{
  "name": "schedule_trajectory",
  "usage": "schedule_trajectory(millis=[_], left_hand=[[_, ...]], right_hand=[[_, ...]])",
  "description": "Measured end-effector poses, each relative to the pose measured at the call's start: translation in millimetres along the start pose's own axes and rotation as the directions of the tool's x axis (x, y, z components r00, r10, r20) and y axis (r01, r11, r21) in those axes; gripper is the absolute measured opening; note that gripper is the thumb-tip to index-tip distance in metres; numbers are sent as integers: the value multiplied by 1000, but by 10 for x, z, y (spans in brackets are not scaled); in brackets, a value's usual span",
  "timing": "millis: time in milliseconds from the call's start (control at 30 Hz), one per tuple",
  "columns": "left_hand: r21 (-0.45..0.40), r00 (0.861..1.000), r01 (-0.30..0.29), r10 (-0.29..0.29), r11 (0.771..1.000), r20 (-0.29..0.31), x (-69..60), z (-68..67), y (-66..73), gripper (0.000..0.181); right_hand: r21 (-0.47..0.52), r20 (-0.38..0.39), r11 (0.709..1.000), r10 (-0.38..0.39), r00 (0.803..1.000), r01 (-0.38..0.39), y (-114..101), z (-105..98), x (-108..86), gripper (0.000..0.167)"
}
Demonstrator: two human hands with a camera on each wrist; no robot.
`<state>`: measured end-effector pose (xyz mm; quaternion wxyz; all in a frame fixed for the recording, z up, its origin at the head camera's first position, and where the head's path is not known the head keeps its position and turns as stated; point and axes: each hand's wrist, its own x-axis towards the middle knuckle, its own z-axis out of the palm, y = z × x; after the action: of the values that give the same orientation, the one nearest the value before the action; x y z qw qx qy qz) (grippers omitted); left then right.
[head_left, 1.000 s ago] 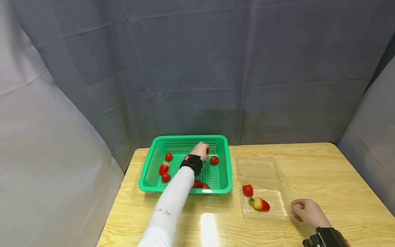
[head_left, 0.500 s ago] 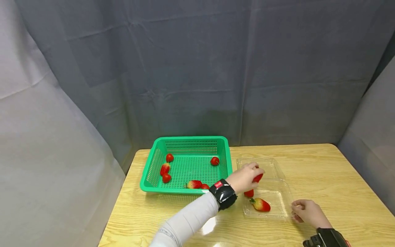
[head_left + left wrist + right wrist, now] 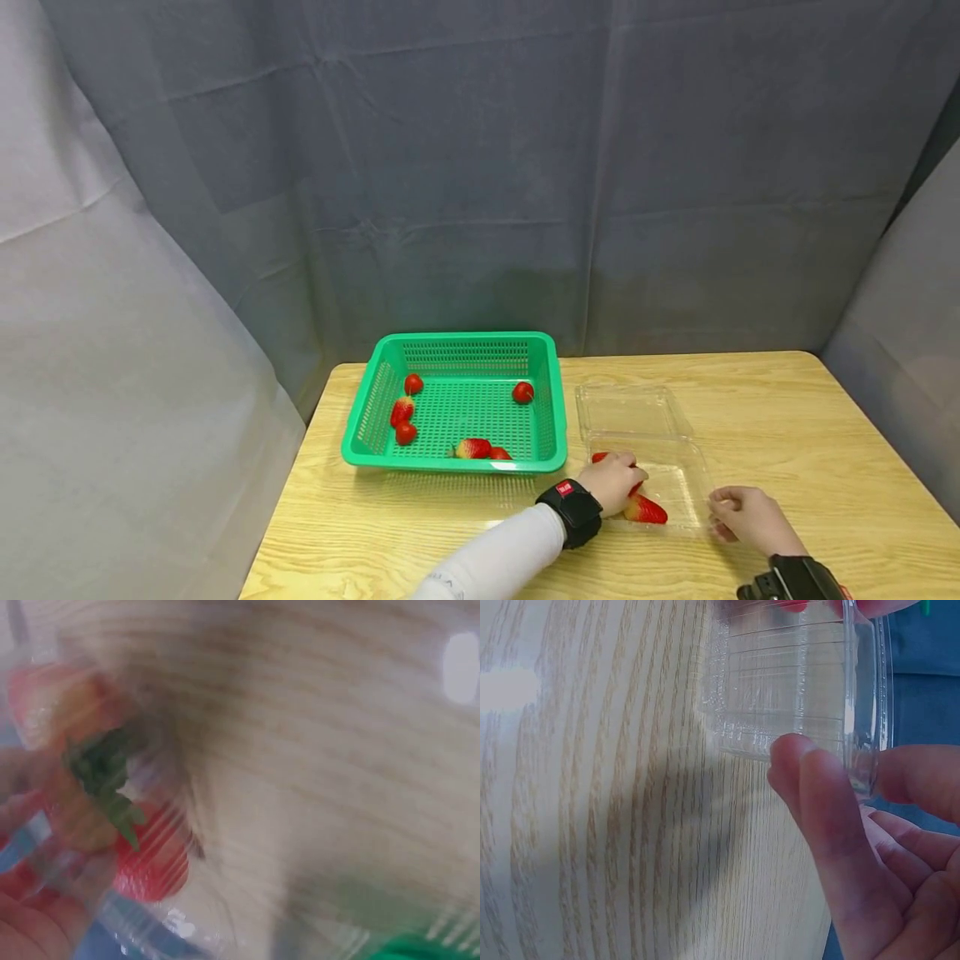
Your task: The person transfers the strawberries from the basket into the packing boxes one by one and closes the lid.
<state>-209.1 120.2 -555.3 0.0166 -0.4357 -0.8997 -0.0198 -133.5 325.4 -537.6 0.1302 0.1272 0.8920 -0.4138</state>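
Observation:
My left hand is down inside the left part of a clear plastic clamshell box, holding a strawberry that its fingers mostly cover. Two other strawberries lie there: a red-tipped strawberry at the front and a red strawberry behind, partly hidden by the hand. Through the box wall, the left wrist view shows a blurred red strawberry and green leaves. On the box's right side, my right hand pinches the edge; the right wrist view has the transparent wall between thumb and fingers.
A green plastic basket stands left of the box. Several strawberries lie in it, among them a strawberry at the front and a round red one at right. The open box lid lies flat behind its base on the wooden table.
My left hand has carried a strawberry from the basket rightward, then down into the box. The front strawberry in the box has shifted slightly right. My right hand has stayed at the box edge.

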Motion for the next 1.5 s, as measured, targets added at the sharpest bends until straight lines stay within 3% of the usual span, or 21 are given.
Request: schedule_trajectory(millis=[333, 433, 567, 633, 700, 833, 933, 1033, 1133, 1267, 1400, 1500], left_hand=[[54, 997, 57, -60, 997, 47, 16, 134, 90, 23], [43, 996, 57, -60, 997, 64, 43, 184, 78, 25], [22, 997, 34, -36, 999, 71, 51, 138, 47, 27], [4, 999, 16, -16, 1000, 45, 23, 23, 24, 28], [-31, 1000, -6, 6, 1000, 9, -5, -175, -8, 31], [-124, 998, -7, -1, 992, -67, -36, -709, -181, 37], [-175, 989, 59, -81, 983, -124, -19, -1040, -461, 38], [-216, 967, 157, -195, 964, -166, 5, -1182, -823, 37], [-262, 942, 261, -304, 929, -140, 21, -1134, -1172, 37], [-262, 935, 337, -354, 904, -17, 28, -882, -1521, 40], [-222, 933, 359, -344, 907, 105, 40, -649, -1692, 44], [-177, 917, 385, -354, 906, 186, 106, -510, -1743, 49]], right_hand=[[22, -16, 1000, -3, 1000, 3, 15, 16, 4, 30], [22, -16, 1000, -5, 1000, 5, 23, 15, 4, 30], [24, -17, 1000, -7, 1000, 8, 30, 11, -1, 30], [25, -14, 1000, -6, 1000, 6, 32, 10, -2, 31], [25, -9, 1000, 2, 1000, -2, 35, 10, -5, 31], [16, 3, 1000, 7, 1000, -7, 48, 6, 7, 33], [14, 5, 1000, 4, 1000, -4, 54, 5, 16, 33], [15, 6, 1000, 0, 1000, -1, 51, 3, 18, 34], [24, 10, 1000, 5, 1000, -5, 45, 0, 18, 34], [26, 13, 999, 24, 1000, -24, 51, 6, 18, 34], [17, 10, 999, 36, 999, -36, 63, 7, 20, 34], [14, 7, 999, 37, 999, -37, 74, 7, 24, 34]])
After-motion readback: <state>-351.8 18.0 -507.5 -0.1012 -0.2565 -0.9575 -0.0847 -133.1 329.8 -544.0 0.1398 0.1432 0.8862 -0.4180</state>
